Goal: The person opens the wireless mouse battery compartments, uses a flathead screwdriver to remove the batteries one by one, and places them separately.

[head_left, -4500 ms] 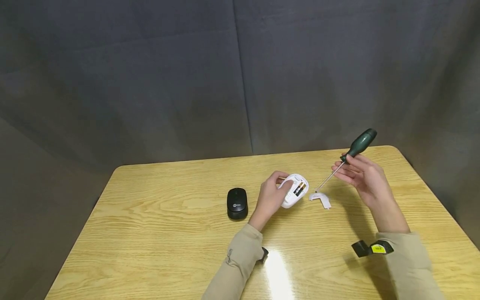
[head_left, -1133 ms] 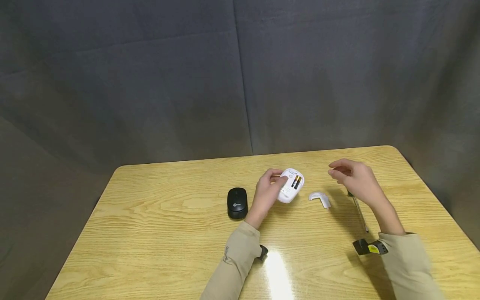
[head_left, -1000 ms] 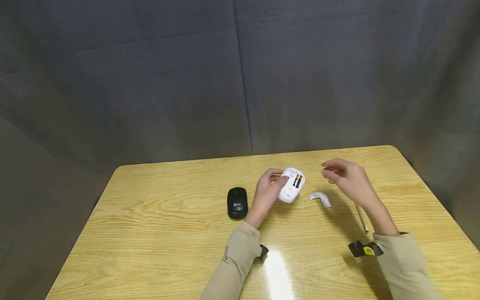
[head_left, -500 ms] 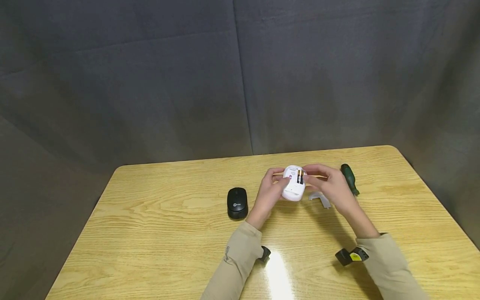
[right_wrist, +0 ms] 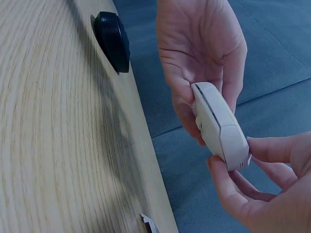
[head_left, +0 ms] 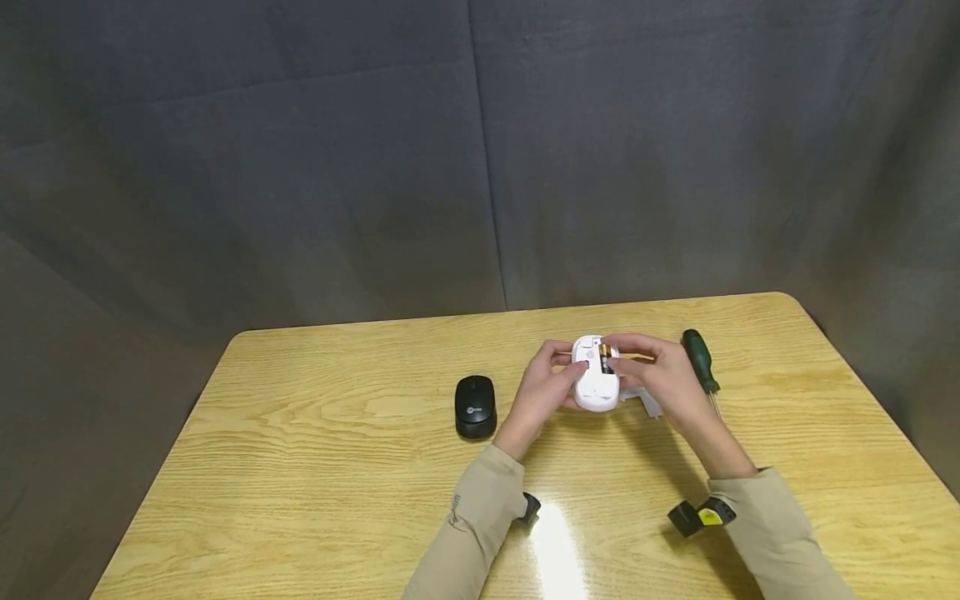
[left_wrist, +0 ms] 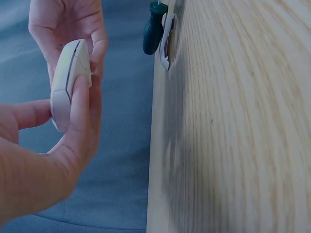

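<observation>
A white computer mouse (head_left: 596, 392) is held off the table with its underside facing up. Its battery compartment is uncovered, and a black and gold battery (head_left: 606, 360) shows inside. My left hand (head_left: 542, 390) grips the mouse from the left, thumb on the underside. From the other side, my right hand (head_left: 667, 377) pinches its edge, with the thumb at the battery. In both wrist views the mouse (left_wrist: 62, 104) is seen edge-on between the two hands; the compartment is hidden there. Below the right hand lies the white battery cover (head_left: 649, 406), partly covered.
A green-handled screwdriver (head_left: 699, 358) lies right of my right hand, its shaft partly hidden behind the wrist. Left of my left hand sits a black computer mouse (head_left: 475, 407). Everything is over a wooden table (head_left: 337, 492), with a dark curtain (head_left: 360, 183) behind.
Earlier my right hand held the screwdriver by the cover; the screwdriver was laid down on the right. The right hand then moved left to the white mouse, which shifted slightly right and turned.
</observation>
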{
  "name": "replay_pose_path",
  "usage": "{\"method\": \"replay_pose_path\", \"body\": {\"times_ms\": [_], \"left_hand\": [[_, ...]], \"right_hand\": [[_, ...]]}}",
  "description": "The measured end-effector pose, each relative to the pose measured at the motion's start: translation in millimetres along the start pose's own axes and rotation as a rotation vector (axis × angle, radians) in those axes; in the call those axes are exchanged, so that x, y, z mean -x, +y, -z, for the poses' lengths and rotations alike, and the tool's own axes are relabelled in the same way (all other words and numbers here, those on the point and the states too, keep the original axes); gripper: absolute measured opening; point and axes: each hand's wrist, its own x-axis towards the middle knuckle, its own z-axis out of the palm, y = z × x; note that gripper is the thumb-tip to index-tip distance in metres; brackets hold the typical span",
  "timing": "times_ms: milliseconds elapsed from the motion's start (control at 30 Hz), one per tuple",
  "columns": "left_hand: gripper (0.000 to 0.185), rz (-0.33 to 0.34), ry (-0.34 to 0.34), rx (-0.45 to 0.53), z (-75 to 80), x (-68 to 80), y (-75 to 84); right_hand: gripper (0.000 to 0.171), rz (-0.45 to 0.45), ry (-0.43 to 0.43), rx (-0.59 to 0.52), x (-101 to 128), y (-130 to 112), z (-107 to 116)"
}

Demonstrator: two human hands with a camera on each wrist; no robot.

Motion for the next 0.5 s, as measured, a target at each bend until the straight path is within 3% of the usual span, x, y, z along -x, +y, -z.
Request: {"method": "replay_pose_path", "body": {"times_ms": [500], "left_hand": [[0.038, 0.001, 0.027, 0.003, -2.4, 0.4, 1.2]], "right_hand": [[0.04, -0.065, 0.043, -0.084, -0.7, 1.7, -4.4]]}}
